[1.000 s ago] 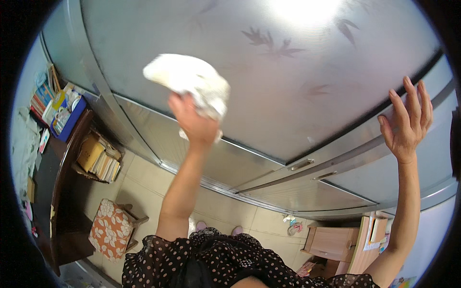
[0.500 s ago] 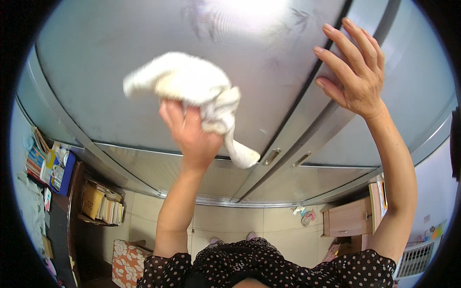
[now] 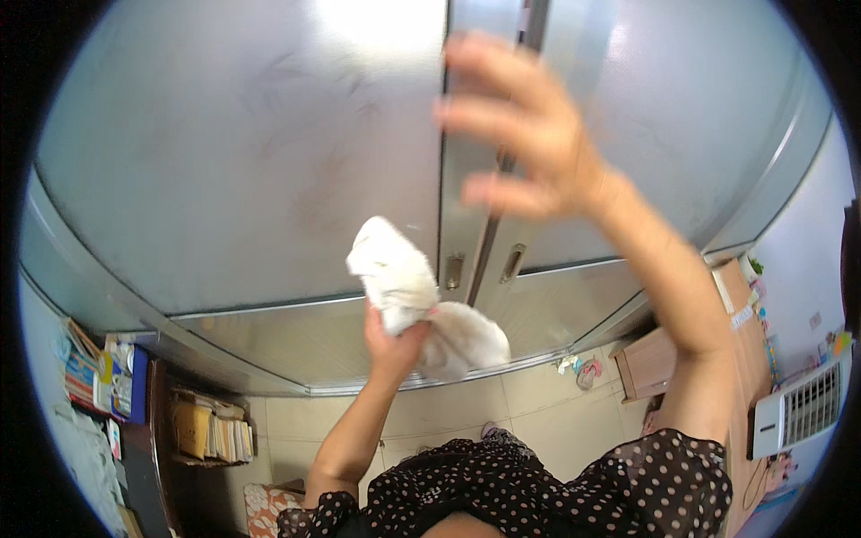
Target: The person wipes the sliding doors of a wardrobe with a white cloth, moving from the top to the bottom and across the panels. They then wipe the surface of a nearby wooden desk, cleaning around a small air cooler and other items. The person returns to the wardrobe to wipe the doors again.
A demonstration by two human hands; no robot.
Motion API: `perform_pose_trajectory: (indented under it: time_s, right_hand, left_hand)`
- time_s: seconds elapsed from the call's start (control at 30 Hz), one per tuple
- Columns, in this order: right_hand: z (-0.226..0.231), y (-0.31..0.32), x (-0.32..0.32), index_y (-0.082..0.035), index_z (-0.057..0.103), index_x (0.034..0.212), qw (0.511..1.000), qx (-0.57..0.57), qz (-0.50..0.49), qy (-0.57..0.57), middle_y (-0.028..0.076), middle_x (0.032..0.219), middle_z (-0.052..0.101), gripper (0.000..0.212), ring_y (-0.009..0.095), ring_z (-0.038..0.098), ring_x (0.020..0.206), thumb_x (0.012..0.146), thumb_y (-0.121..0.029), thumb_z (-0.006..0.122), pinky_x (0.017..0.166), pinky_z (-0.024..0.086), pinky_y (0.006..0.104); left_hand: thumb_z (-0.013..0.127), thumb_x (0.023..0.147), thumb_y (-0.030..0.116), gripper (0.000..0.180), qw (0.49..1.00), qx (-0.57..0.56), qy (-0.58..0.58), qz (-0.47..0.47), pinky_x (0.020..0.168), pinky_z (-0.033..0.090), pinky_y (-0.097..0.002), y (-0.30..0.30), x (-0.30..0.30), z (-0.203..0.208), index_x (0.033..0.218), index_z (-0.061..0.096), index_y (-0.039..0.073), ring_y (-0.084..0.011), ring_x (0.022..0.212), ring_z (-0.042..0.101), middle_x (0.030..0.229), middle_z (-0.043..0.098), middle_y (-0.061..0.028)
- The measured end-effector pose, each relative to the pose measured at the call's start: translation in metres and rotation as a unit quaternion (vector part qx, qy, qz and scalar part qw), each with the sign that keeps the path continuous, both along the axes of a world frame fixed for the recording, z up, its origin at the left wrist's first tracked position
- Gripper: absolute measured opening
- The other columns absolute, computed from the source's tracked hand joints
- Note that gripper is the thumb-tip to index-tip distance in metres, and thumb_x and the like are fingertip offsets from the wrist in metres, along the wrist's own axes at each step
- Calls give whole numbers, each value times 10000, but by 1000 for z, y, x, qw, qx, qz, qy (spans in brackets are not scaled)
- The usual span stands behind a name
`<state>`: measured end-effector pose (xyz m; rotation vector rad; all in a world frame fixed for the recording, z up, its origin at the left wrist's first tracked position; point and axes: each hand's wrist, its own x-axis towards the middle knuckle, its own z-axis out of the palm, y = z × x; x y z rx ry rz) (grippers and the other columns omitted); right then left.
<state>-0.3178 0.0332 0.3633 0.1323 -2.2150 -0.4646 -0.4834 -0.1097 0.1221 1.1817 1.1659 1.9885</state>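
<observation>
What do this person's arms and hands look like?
Loose, short black sleeves with pale polka dots; the forearms are bare. The left hand and right hand are ungloved, with no watch or bracelet visible. The right is too blurred to rule out rings.

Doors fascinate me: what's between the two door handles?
In the head view, a dark strip and metal frame lie between the left handle and the right handle.
</observation>
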Motion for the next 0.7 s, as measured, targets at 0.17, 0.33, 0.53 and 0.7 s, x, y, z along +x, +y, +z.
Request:
perform_pose_trajectory:
  time_s: [0.17, 0.33, 0.53, 0.7]
  right_hand:
    - [-173, -89, 31, -157, 408, 1391, 870, -490, 41, -45, 193, 1436, 346, 887, 357, 329, 1335, 624, -281, 836, 1076, 313, 444]
    - [-265, -122, 40, -60, 405, 1350, 477, -842, 116, 224, 83, 1267, 505, 829, 212, 485, 1172, 634, -119, 819, 1013, 399, 383]
    - [-174, -49, 139, -10, 451, 1250, 691, -600, 31, 402, 64, 1166, 560, 738, 168, 541, 1068, 632, -135, 836, 949, 443, 320]
    - [-102, 28, 167, -63, 542, 1147, 887, -171, -274, 330, 156, 1120, 514, 522, 283, 524, 1041, 677, -103, 764, 874, 440, 347]
  left_hand:
    - [492, 940, 183, 381, 974, -63, -183, -118, 931, 442, -353, -21, 36, -3, 1248, 464, -40, -221, 1095, 553, 1224, 551, -109]
    - [378, 972, 319, 495, 980, 13, 161, -113, 1052, 303, -431, -12, 49, -25, 1306, 425, -43, -299, 1263, 386, 1352, 425, -181]
    - [485, 897, 255, 566, 945, -29, 297, 133, 1105, 218, -461, 29, 28, -14, 1399, 357, 27, -349, 1373, 231, 1502, 199, -193]
    - [597, 835, 245, 734, 902, -16, 381, 204, 1121, 148, -488, 60, 61, -69, 1442, 252, 17, -371, 1401, 147, 1527, 133, -199]
